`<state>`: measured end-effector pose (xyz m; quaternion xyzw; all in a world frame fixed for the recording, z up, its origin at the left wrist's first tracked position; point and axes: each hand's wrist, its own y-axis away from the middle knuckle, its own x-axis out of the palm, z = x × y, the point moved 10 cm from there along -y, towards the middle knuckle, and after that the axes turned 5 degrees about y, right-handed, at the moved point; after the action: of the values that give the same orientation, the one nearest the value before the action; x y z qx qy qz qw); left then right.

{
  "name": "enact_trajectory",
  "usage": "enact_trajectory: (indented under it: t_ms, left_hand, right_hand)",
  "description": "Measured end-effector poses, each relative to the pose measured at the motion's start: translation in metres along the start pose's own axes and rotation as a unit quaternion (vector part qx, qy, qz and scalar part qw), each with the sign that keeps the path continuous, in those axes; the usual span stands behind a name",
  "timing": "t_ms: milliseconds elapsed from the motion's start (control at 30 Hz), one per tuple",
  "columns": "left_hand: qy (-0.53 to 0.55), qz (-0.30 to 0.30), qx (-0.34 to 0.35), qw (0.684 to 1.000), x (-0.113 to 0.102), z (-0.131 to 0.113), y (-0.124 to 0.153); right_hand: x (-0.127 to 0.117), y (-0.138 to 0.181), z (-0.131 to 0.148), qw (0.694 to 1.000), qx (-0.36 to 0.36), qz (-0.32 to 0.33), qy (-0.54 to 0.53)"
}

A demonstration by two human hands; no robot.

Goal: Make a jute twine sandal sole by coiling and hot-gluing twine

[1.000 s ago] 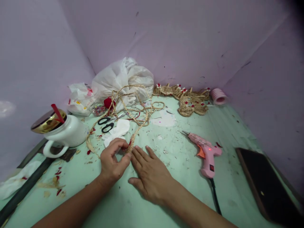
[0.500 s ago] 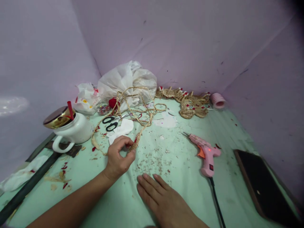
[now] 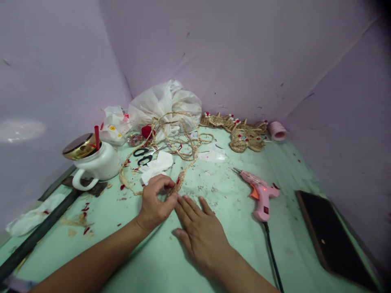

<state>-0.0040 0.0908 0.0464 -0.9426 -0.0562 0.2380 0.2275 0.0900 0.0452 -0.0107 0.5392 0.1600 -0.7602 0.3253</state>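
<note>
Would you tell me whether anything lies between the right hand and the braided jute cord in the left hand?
Nothing visible does: the right hand lies flat on the pale green table, fingertips beside the braided tan jute cord that the left hand pinches.

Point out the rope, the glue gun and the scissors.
rope (image 3: 182,177), head view, on the braided stretch.
glue gun (image 3: 259,190), head view, on the pink body.
scissors (image 3: 143,156), head view, on the black handles.
</note>
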Motion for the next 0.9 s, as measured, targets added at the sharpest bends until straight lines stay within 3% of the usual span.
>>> enact_trajectory:
  t_ms: [133, 467, 767, 900]
  left_hand:
    - [0.006, -0.003, -0.001, 1.0, 0.0, 0.0, 0.0]
    - [0.009, 0.006, -0.003, 1.0, 0.0, -0.001, 0.001]
    - [0.012, 0.017, -0.01, 1.0, 0.003, 0.002, 0.001]
    - [0.011, 0.016, -0.016, 1.0, 0.004, 0.003, 0.001]
  right_hand:
    - [-0.004, -0.003, -0.014, 0.996, 0.062, -0.064, 0.022]
    - [-0.026, 0.018, 0.007, 0.974, -0.078, -0.194, -0.084]
    - [-0.036, 0.022, -0.013, 0.961, -0.009, -0.255, -0.104]
    - [-0.036, -0.006, -0.019, 0.981, 0.034, -0.192, -0.002]
